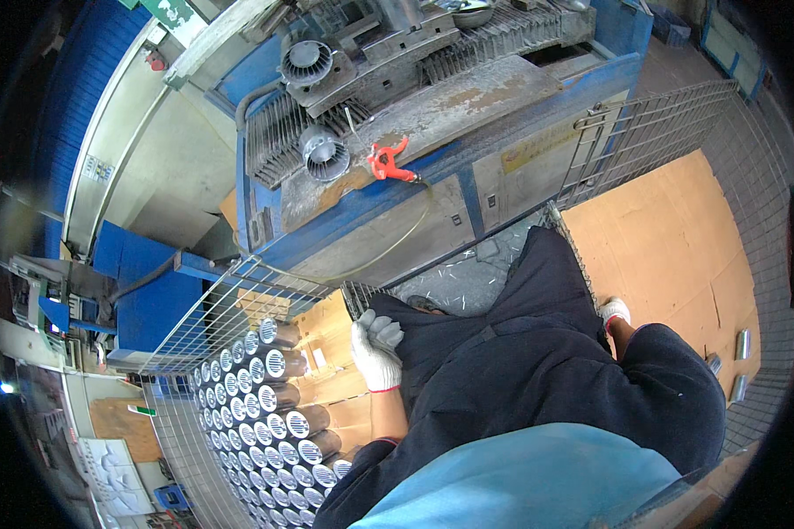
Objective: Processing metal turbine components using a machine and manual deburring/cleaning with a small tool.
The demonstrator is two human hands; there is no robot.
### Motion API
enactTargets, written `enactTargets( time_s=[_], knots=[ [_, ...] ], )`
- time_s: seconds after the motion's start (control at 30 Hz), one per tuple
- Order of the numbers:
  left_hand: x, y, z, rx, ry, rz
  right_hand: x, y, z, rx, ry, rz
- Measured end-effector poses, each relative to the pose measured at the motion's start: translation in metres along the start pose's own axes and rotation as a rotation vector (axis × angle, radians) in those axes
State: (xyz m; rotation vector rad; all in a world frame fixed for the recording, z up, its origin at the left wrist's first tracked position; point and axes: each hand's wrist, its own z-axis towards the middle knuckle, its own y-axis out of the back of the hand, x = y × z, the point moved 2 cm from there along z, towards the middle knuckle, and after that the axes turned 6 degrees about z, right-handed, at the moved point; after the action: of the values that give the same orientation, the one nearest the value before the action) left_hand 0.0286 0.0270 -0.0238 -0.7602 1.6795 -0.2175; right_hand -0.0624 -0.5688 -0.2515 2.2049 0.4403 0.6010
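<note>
My left hand (377, 351), in a white knit glove with a red cuff, is beside my dark-clothed thigh, next to the left wire basket. Its fingers are curled in, and whatever they may hold is hidden. My right hand (616, 313), gloved the same way, rests at the inner edge of the right wire basket, by a cardboard sheet (670, 247); its fingers are mostly hidden. Many round metal cylinders (269, 397) with slotted ends lie stacked in the left basket (205, 328). A few short metal cylinders (739, 388) lie on the right cardboard.
Ahead stands a blue and grey machine (397, 234) with a worn metal ledge. On it are two finned round metal parts (325, 154) (307, 62) and an orange-red air gun (388, 161) with a thin hose. Small scraps lie on the grey floor (468, 278) between the baskets.
</note>
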Motion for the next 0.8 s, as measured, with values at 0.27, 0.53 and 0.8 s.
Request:
enactTargets(
  time_s=[0.27,0.53,0.8],
  knots=[
    [0.002,0.010,0.004,0.029,-0.008,-0.006,-0.010,-0.011,0.017,-0.026,0.004,-0.034],
    [-0.002,0.007,0.007,-0.071,-0.014,0.045,-0.009,-0.007,0.017,0.047,0.041,-0.051],
    [-0.004,0.014,0.008,-0.064,-0.021,0.023,-0.022,-0.021,0.039,0.072,0.024,-0.114]
  ],
)
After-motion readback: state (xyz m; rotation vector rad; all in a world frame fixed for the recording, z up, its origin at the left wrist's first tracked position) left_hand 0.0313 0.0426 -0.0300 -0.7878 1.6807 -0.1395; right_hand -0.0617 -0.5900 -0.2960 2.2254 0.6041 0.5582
